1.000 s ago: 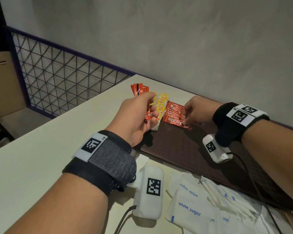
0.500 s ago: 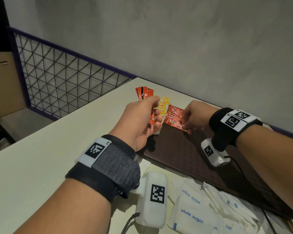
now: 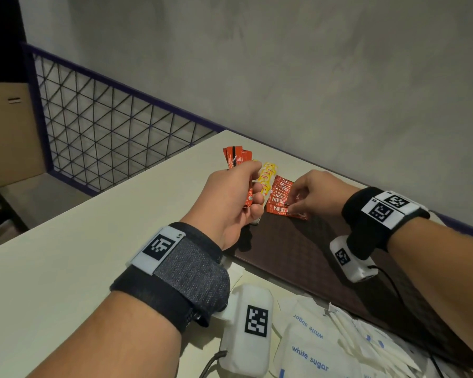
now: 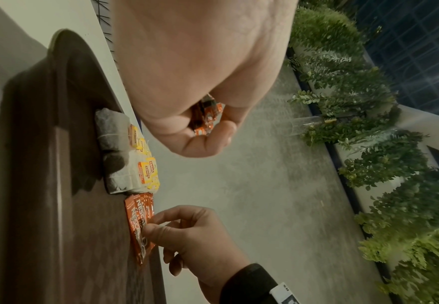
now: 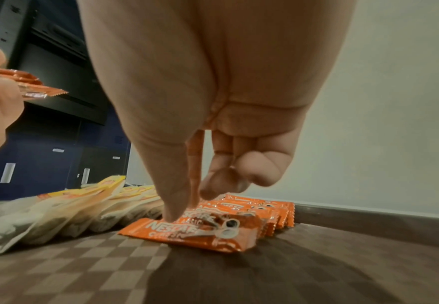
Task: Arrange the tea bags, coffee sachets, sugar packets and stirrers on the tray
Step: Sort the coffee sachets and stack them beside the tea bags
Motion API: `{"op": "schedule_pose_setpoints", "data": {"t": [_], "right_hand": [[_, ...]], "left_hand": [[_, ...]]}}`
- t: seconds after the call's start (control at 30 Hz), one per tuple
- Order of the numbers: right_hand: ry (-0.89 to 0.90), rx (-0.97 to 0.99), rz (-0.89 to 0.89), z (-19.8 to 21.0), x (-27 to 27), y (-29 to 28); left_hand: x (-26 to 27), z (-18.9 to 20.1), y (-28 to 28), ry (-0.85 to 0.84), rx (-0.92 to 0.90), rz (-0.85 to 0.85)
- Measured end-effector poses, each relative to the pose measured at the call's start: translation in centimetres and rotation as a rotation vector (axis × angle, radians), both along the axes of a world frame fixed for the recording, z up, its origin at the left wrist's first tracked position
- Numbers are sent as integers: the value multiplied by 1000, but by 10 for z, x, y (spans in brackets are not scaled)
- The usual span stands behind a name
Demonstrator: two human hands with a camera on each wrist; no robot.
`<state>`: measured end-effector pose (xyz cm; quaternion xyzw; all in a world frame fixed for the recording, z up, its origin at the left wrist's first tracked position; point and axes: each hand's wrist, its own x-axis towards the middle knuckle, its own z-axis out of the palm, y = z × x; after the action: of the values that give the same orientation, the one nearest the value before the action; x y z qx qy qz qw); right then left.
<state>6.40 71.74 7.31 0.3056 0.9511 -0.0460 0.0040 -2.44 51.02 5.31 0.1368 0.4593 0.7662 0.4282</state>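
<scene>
The left hand [image 3: 234,199] grips a bunch of sachets [image 3: 236,159] above the tray's [image 3: 298,246] left edge. The right hand [image 3: 316,193] pinches one sachet [image 5: 195,174] upright over the row [image 3: 280,197]; its face is hidden.

"NESCAFE" reads in white on the orange coffee sachets [image 3: 281,197] fanned on the tray; part of a second line, "CLAS", shows beneath it. The yellow tea bag tags [image 4: 145,171] carry a red Lipton label. "white sugar" stands in blue on the white sugar packets [image 3: 309,358] near me. My left wrist marker [image 3: 161,245] bears "LS".
</scene>
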Motion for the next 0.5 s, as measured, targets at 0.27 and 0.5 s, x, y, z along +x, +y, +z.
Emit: {"op": "schedule_pose_setpoints", "data": {"t": [0.27, 0.5], "right_hand": [[-71, 8, 23, -7, -8, -5], [-102, -121, 38, -4, -3, -16]], "left_hand": [[0, 0, 0, -4, -1, 1], [0, 0, -1, -10, 8, -10]]}}
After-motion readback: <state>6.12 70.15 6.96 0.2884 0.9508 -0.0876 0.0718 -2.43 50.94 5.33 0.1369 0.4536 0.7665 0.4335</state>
